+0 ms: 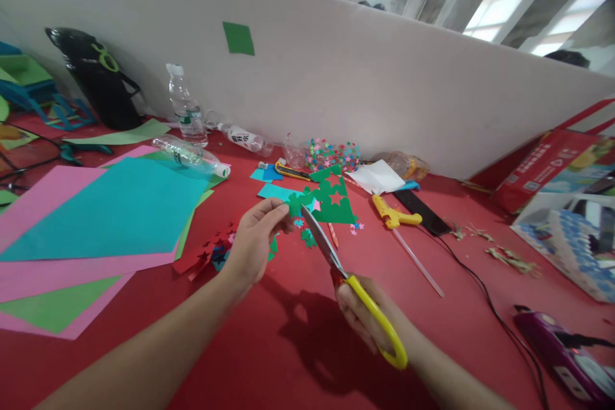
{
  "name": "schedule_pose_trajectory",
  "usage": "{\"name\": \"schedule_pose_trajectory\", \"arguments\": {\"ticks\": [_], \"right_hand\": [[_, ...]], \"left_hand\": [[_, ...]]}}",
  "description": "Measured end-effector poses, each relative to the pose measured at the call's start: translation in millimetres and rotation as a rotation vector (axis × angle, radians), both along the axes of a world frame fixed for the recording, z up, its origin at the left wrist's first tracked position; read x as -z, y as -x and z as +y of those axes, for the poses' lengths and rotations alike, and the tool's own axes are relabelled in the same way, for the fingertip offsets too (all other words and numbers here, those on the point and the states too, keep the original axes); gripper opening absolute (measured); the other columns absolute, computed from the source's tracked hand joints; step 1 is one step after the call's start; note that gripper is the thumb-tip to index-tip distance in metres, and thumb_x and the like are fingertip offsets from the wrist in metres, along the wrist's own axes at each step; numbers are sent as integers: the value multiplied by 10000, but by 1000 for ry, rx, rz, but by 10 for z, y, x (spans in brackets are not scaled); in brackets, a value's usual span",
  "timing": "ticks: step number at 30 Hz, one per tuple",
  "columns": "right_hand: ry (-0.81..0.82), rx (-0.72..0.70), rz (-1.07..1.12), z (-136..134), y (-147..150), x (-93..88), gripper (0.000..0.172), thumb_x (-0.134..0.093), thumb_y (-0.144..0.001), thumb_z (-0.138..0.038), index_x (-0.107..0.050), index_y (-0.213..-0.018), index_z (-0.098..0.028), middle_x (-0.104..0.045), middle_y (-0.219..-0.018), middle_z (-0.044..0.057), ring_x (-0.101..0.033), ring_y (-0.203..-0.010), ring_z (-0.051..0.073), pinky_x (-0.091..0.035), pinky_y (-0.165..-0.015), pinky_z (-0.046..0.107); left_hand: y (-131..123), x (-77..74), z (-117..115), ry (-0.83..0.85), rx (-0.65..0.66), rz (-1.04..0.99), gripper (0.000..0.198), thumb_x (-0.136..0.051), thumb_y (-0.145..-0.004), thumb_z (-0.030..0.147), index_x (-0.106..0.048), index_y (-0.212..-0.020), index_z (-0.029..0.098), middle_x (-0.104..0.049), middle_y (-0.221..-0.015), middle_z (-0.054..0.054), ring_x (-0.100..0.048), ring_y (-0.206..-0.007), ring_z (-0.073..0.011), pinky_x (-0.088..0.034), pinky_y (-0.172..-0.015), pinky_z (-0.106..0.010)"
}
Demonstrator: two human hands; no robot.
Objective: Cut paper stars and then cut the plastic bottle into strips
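My left hand (257, 234) is closed in a pinch on a small green paper cutout (295, 204). My right hand (365, 311) grips a pair of scissors (324, 240) with yellow handles, its blades pointing up toward the cutout. Whether the blades touch the paper I cannot tell. Just behind lies a green paper sheet (346, 210) with star-shaped holes. Small green and blue star cutouts (308, 238) are scattered beneath the blades. Dark red paper scraps (199, 257) lie left of my left wrist.
Large blue paper (115, 218) lies over pink and green sheets on the left. A yellow glue gun (394, 213), a black phone (423, 211) and a purple power strip (560, 352) with cords are to the right. A yellow utility knife (293, 171) and plastic bottles (185, 109) line the white partition.
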State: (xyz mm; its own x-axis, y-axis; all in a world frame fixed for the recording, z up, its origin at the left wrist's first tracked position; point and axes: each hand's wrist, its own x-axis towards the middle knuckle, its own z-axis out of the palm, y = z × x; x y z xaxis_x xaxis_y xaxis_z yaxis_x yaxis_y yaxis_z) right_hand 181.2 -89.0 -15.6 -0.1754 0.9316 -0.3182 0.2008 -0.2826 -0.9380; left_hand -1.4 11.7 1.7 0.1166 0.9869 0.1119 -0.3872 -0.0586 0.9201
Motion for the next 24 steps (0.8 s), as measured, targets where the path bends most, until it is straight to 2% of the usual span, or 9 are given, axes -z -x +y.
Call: {"name": "schedule_pose_trajectory", "arguments": {"ticks": [4, 7, 10, 14, 19, 24], "right_hand": [[-66, 11, -23, -21, 47, 38, 615, -489, -732, -838, -408, -636, -236, -328, -395, -114, -268, -286, 47, -201, -286, 185], [-77, 17, -15, -36, 39, 105, 620, -467, -750, -844, -376, -648, -239, -307, -435, -118, -254, -313, 44, -190, -292, 180], [-74, -4, -5, -36, -13, 179, 592, -484, -797, -799, -372, -659, -234, -299, -469, -112, -262, -344, 48, -194, -299, 171], [-56, -72, 4, -12, -106, 229, 539, -473, -867, -733, -392, -694, -229, -311, -458, -115, -269, -327, 52, -210, -286, 167], [-69, -111, -28, 16, -178, 172, 529, -446, -888, -722, -397, -706, -228, -320, -447, -120, -258, -307, 46, -219, -276, 156], [-30, -163, -54, 33, -218, 79, 554, -465, -841, -767, -412, -740, -225, -338, -454, -125, -274, -318, 43, -273, -293, 150]], "left_hand": [[-37, -29, -40, -27, 39, 59, 100, -701, -767, 268, -661, -760, 176, -648, -677, -1, -560, -653, -126, -437, -689, -263], [-42, -53, -39, 26, 27, -12, 120, -720, -744, 247, -632, -697, 182, -634, -636, 12, -548, -623, -113, -433, -667, -249], [-31, -46, -7, 86, 21, -103, 155, -735, -725, 223, -594, -670, 189, -624, -623, 27, -562, -618, -106, -443, -667, -241], [-21, -17, 11, 74, -7, -139, 145, -730, -732, 211, -589, -703, 200, -611, -627, 50, -571, -621, -99, -450, -663, -234], [-17, -5, -10, 13, -26, 4, 146, -677, -794, 252, -587, -693, 198, -641, -651, 28, -571, -636, -111, -452, -687, -253], [6, -5, -5, -109, -31, 158, 147, -625, -840, 251, -594, -705, 200, -606, -640, 28, -546, -635, -117, -430, -675, -262]]}}
